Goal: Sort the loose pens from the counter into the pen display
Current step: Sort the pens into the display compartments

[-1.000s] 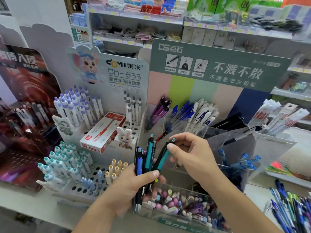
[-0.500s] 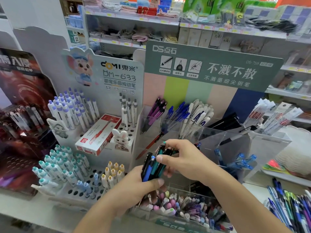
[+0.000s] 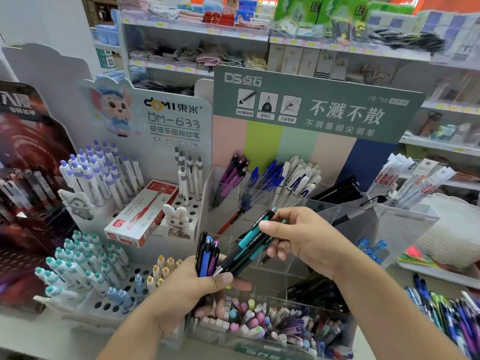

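Observation:
My left hand [image 3: 197,289] grips a small bunch of pens [image 3: 206,258] upright: black, blue and purple ones. My right hand [image 3: 298,237] pinches a few teal-and-black pens [image 3: 249,242] slanted, tips down-left near my left thumb. Both hands hover in front of the clear acrylic pen display [image 3: 345,211], whose back compartments hold purple pens [image 3: 232,175], blue pens [image 3: 267,175] and white pens [image 3: 298,178]. Loose pens [image 3: 446,313] lie on the counter at the far right.
A white Domi stand [image 3: 117,255] with upright pens and a red pen box [image 3: 142,214] is at the left. A clear tray of erasers and small items [image 3: 272,326] lies just below my hands. Refill packs [image 3: 410,180] stand at the right; shelves behind.
My right hand has drawn the teal-and-black pens out of the bunch in my left hand and moved them up and right. The left hand keeps the remaining pens.

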